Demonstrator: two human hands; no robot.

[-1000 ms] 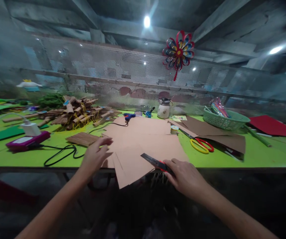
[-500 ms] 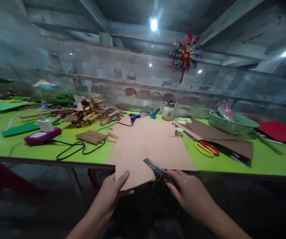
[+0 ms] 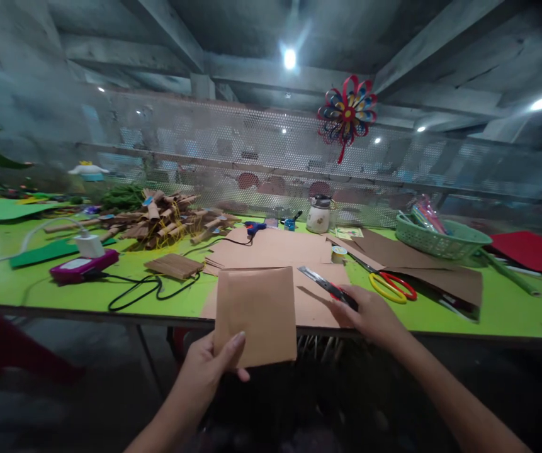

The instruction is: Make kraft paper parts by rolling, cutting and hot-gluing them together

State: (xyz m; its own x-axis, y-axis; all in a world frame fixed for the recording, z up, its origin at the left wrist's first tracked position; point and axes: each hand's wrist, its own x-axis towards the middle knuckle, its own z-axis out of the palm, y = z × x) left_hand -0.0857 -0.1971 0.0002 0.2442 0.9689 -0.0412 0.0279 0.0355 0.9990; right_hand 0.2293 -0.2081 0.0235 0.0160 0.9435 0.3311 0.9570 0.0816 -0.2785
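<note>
My left hand (image 3: 218, 358) grips a folded piece of brown kraft paper (image 3: 257, 314) by its lower left corner, thumb on the face and fingers behind. The piece is held tilted up in front of the table's near edge. To its right, my right hand (image 3: 369, 314) is closed round the handle of a utility knife (image 3: 327, 286), whose blade is out and points up to the left. The blade is apart from the held piece. Behind both lies a larger sheet of brown paper (image 3: 275, 245) on the green table.
Scissors (image 3: 391, 287) with yellow and red handles lie right, beside dark brown sheets (image 3: 412, 251) and a green basket (image 3: 440, 236). A glue gun (image 3: 254, 228), a jar (image 3: 318, 215) and paper rolls (image 3: 167, 217) stand further back. A purple power box (image 3: 84, 265) with black cable sits left.
My right hand has moved right and slightly up with the utility knife, away from the paper. My left hand has tilted the folded piece up, so its face now shows squarely.
</note>
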